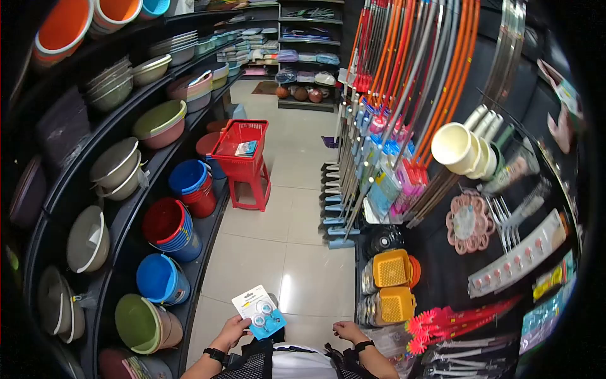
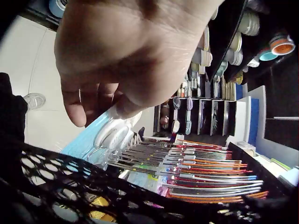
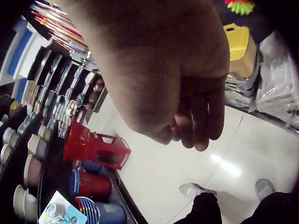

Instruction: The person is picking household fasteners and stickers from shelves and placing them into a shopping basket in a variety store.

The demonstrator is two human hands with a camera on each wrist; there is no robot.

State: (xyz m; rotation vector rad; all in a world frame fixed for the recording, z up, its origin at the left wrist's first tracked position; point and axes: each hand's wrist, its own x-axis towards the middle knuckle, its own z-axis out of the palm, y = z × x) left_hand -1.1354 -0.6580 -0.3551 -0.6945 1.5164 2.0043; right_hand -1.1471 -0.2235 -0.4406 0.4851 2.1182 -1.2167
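In the head view my left hand [image 1: 233,331] pinches the edge of a blue and white blister pack [image 1: 260,312] with two round white items in it. The left wrist view shows the pack [image 2: 105,135] side-on below the fingers of my left hand [image 2: 126,60]. My right hand [image 1: 348,332] hangs over the aisle on the other side, holding nothing, its fingers loosely bent; in the right wrist view the hand [image 3: 163,79] is seen from the wrist side. The pack [image 3: 60,211] shows at that view's lower left.
A red basket [image 1: 241,138] with a small pack in it stands on a red stool [image 1: 250,187] ahead in the aisle. Shelves of basins and buckets [image 1: 163,278] line the left side. Mops, yellow baskets [image 1: 391,268] and hanging brushes line the right.
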